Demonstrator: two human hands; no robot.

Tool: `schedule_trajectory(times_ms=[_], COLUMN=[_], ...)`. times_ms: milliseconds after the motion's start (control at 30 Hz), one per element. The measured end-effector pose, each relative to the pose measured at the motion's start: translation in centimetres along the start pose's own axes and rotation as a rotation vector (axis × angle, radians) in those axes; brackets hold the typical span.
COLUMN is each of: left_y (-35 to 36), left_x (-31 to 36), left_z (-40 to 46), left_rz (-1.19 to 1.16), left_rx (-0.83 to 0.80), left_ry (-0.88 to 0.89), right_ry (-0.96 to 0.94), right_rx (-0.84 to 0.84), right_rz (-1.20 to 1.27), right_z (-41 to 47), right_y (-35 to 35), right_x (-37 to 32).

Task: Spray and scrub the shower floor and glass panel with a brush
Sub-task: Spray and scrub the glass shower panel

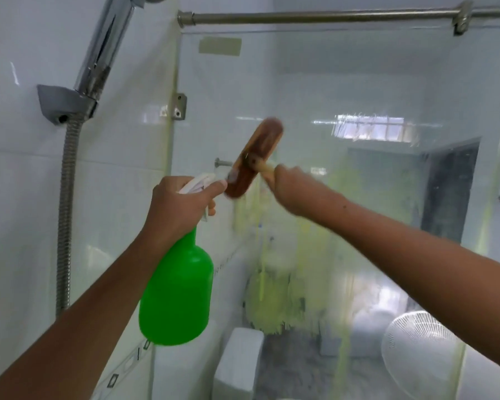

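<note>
A green spray bottle is gripped by the left hand around its white trigger head, and it is held upright near the tiled wall. The wooden handle of a brown brush is clasped by the right hand, and the blurred brush head is laid against the glass panel. Yellowish streaks are seen on the glass below the brush.

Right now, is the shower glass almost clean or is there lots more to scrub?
Some spraying looks done: yellowish streaks run down the glass panel. In hand now: the right hand holds the brush against the glass, while the left hand grips the green spray bottle. The streaks remain; the floor is out of view.
</note>
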State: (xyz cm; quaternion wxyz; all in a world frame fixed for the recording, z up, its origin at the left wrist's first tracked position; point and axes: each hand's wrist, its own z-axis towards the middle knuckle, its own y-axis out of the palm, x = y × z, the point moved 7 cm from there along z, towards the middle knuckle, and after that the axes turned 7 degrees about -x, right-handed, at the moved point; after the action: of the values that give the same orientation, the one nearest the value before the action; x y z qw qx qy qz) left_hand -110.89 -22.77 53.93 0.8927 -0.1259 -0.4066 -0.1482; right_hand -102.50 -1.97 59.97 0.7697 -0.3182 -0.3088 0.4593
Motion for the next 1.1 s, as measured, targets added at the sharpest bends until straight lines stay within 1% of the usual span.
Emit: schedule_trajectory(times_ms=[67, 100, 133, 200, 267, 300, 333, 400, 467, 500, 567, 600, 633, 667, 733, 833, 900, 933, 1000, 1067, 1100], left_y=[0.2, 0.3, 0.5, 0.8, 1.1, 1.2, 1.3, 1.3, 1.2, 1.1, 0.9, 0.9, 0.8, 0.6, 0.3, -0.1, -0.3, -0.4, -0.5, -0.6, -0.6], left_x=[-0.2, -0.4, -0.5, -0.8, -0.9, -1.0, -1.1, -1.3, -1.5, -1.6, -1.6, -1.6, -1.5, -1.5, -1.2, -0.7, -0.5, -0.5, -0.4, -0.2, -0.1], left_z=[-0.1, -0.2, -0.1, 0.1, 0.3, 0.2, 0.2, 0.0, -0.1, -0.2, -0.4, -0.4, -0.5, -0.5, -0.6, -0.8, -1.0, -1.0, -1.0, -1.0, -0.9], left_rz=[-0.009, -0.01, -0.013, -0.021, -0.013, -0.007, -0.006, -0.013, -0.008, -0.002, 0.004, 0.007, 0.01, 0.009, 0.007, 0.006, 0.008, 0.009, 0.003, -0.016, -0.018], left_rx=[0.012, 0.012, 0.007, -0.009, -0.028, -0.034, -0.036, -0.035, -0.038, -0.041, -0.04, -0.044, -0.049, -0.05, -0.044, -0.033, -0.029, -0.033, -0.04, -0.038, -0.038], left_ry=[0.003, 0.0, -0.001, -0.014, -0.021, -0.019, -0.013, -0.01, -0.017, -0.017, -0.02, -0.022, -0.027, -0.033, -0.038, -0.025, -0.02, -0.021, -0.029, -0.034, -0.032], right_ry=[-0.102, -0.123, -0.117, -0.062, 0.03, 0.081, 0.119, 0.139, 0.075, 0.011, -0.112, -0.14, -0.149, -0.146, -0.111, 0.063, 0.144, 0.137, 0.023, -0.127, -0.175], right_rx=[-0.183, -0.218, -0.198, -0.064, 0.096, 0.144, 0.177, 0.184, 0.114, 0.039, -0.176, -0.254, -0.281, -0.251, -0.101, 0.095, 0.142, 0.137, 0.067, -0.091, -0.18], right_rz=[-0.089, -0.107, -0.117, -0.073, 0.044, 0.109, 0.15, 0.176, 0.073, -0.012, -0.15, -0.186, -0.208, -0.208, -0.17, 0.015, 0.144, 0.112, -0.114, -0.259, -0.274], right_z=[-4.2, -5.3, -5.4, -3.5, -1.0, 0.0, 0.6, 0.6, -1.0, -2.3, -5.5, -6.6, -7.0, -6.7, -4.2, -0.3, 0.5, 0.2, -1.3, -4.1, -5.1], right_y=[4.7, 5.5, 5.1, 2.3, -2.1, -4.1, -5.5, -5.7, -2.8, -0.3, 4.4, 5.5, 5.3, 4.2, 0.4, -6.1, -6.9, -6.0, -1.6, 3.1, 4.3], right_x=[-1.6, -1.4, -0.8, 1.1, 3.5, 4.9, 5.9, 6.7, 5.3, 4.0, 1.2, 0.5, 0.2, 0.2, 1.1, 4.4, 5.4, 4.8, 2.3, -0.9, -1.8])
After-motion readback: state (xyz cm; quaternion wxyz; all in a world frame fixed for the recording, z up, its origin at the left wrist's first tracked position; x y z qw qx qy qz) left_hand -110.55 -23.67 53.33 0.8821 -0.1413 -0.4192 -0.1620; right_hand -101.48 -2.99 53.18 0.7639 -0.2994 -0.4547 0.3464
